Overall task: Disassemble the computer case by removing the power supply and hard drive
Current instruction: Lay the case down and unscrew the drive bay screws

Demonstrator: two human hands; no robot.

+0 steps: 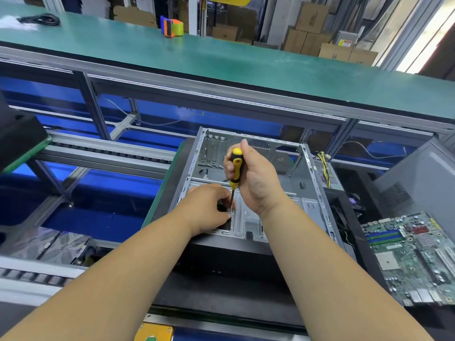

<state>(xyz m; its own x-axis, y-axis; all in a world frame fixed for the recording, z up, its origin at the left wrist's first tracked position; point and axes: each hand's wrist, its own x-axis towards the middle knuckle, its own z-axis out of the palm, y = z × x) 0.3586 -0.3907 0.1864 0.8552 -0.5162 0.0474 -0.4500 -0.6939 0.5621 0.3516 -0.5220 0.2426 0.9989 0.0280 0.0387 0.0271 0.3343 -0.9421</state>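
Observation:
An open grey computer case [317, 183] lies on its side in front of me. My right hand [256, 178] grips a yellow-and-black screwdriver [235, 168], held upright with its tip on a screw [231, 211] in the drive cage [248, 217] at the near end of the case. My left hand [209, 207] has its fingers curled around the shaft tip and the screw, steadying them against a black part. A power supply with yellow cables [325, 173] sits just outside the case's right wall.
A green motherboard [413, 254] lies at the right beside a grey case panel [423, 183]. Silver antistatic bags [51, 244] lie at the left by the roller conveyor [103, 148]. A tape dispenser [172, 27] stands on the green shelf [246, 62] above.

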